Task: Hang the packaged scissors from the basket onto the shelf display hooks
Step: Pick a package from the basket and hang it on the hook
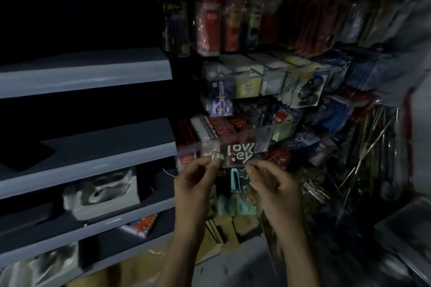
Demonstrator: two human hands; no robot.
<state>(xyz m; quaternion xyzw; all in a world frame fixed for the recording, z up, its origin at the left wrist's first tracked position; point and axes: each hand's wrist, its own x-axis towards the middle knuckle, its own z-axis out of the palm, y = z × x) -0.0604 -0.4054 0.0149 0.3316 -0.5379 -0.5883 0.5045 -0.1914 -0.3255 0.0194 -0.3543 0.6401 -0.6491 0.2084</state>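
The packaged scissors (236, 155) sat between both hands, upright. The left hand (196, 179) pinched one upper edge and the right hand (274, 182) pinched the other. Above the hands, another scissors pack (220, 98) hung on the display. Grey shelves (93, 156) lay left of the left hand.

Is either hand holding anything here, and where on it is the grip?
Both. The left hand and right hand pinch the packaged scissors by the two sides of its printed header card; the rest hangs down between them.
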